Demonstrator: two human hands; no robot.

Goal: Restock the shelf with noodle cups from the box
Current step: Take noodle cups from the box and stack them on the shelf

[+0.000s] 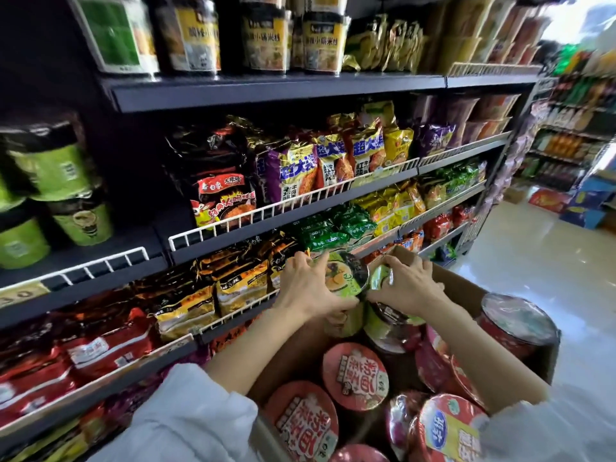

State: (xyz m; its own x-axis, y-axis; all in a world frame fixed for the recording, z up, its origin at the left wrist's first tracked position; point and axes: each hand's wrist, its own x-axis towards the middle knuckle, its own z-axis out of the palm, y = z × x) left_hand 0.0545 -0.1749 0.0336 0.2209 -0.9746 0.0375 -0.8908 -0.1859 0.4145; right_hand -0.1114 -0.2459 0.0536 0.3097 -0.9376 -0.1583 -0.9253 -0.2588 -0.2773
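Note:
A brown cardboard box (466, 288) stands in front of the shelves, holding several noodle cups with red and pink lids (355, 375). My left hand (310, 285) grips a green noodle cup (346, 275), tilted with its lid toward me, at the box's far end. My right hand (410, 281) holds a second green cup (381, 276) right beside it. More green cups (386, 325) lie under my hands in the box. Matching green cups (56, 171) stand stacked on the shelf at the far left.
Dark shelves with white wire rails (290, 201) carry packets of noodles in many colours. Tall black and yellow cups (320, 41) fill the top shelf. A pale tiled aisle floor (533, 261) runs along the right, with boxes and further shelves beyond.

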